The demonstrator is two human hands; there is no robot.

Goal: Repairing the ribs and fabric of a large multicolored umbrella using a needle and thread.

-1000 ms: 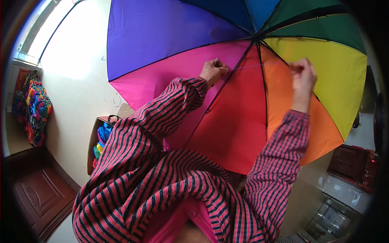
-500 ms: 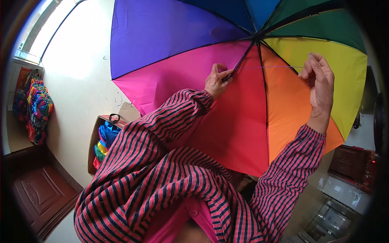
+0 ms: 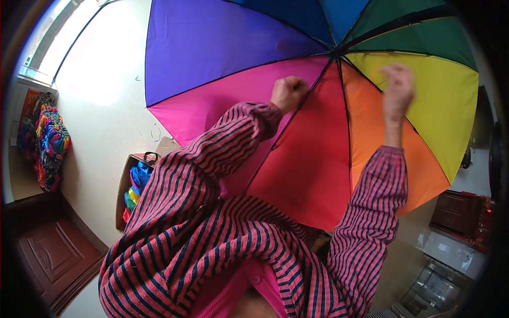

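Note:
An opened rainbow umbrella [image 3: 303, 159] spreads before me with its inner side showing, its dark ribs meeting at a hub [image 3: 338, 51]. My left hand [image 3: 289, 94] is closed at the rib between the pink and red panels; what its fingers hold is hidden. My right hand [image 3: 398, 91] is raised over the yellow and orange panels, blurred by motion. Its fingers look curled together, and whatever is in them is too smeared to name. No thread can be made out between the hands now.
The black umbrella shaft [image 3: 403, 24] runs to the upper right. A cardboard box [image 3: 123, 199] with folded colourful fabric stands on the pale floor [image 3: 101, 138] at left. Beyond it are a multicoloured bundle [image 3: 52, 143] and a brown wooden chair [image 3: 55, 252]. A glass-topped table [image 3: 435, 286] stands lower right.
A thin purple thread stretched between my hands before and is no longer visible. My right hand has swung left, nearer the hub. The left hand has turned slightly at the rib.

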